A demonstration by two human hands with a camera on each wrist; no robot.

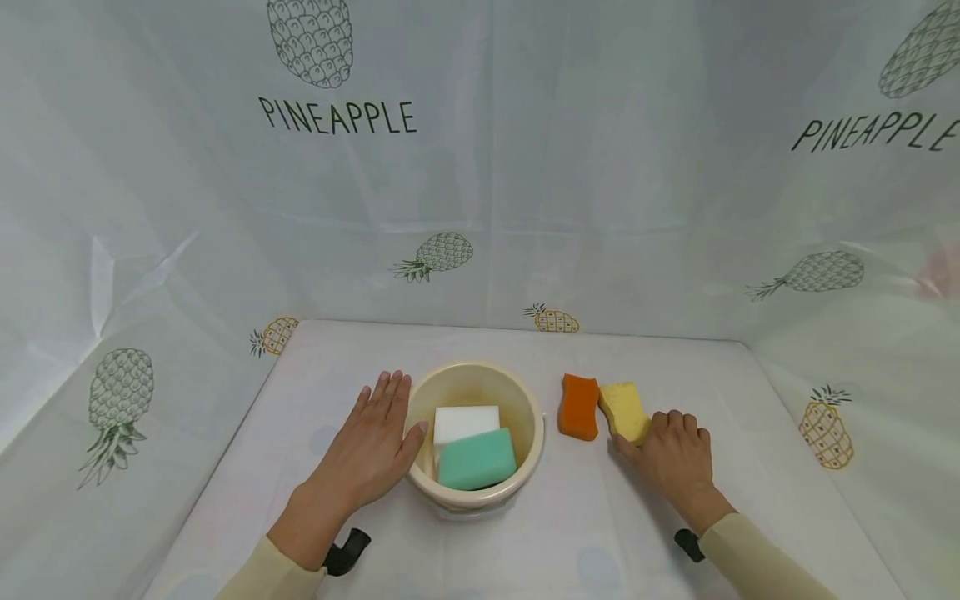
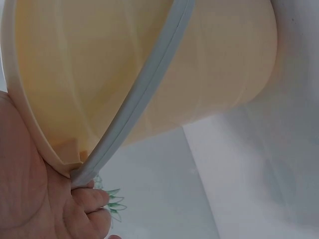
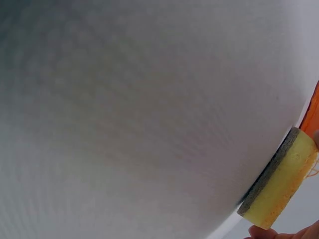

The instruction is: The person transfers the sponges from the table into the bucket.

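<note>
A cream bucket (image 1: 528, 450) with a grey handle (image 2: 134, 102) stands on the table. In it lie a white sponge block (image 1: 467, 422) and a green sponge (image 1: 477, 460). My left hand (image 1: 367, 454) rests against the bucket's left rim, fingers stretched forward and thumb over the edge. To the right of the bucket, my right hand (image 1: 675, 454) pinches a yellow sponge (image 1: 624, 412) between thumb and fingers. The right wrist view shows this sponge's dark grey scouring layer (image 3: 269, 167) on the table side. Just left of it lies an orange sponge (image 1: 579, 407).
A white table (image 1: 570, 533) spreads under everything. Pale sheeting (image 1: 600, 167) printed with pineapples hangs behind it and along both sides. A black strap end (image 1: 348, 552) shows by the left wrist and another black piece (image 1: 688, 545) by the right.
</note>
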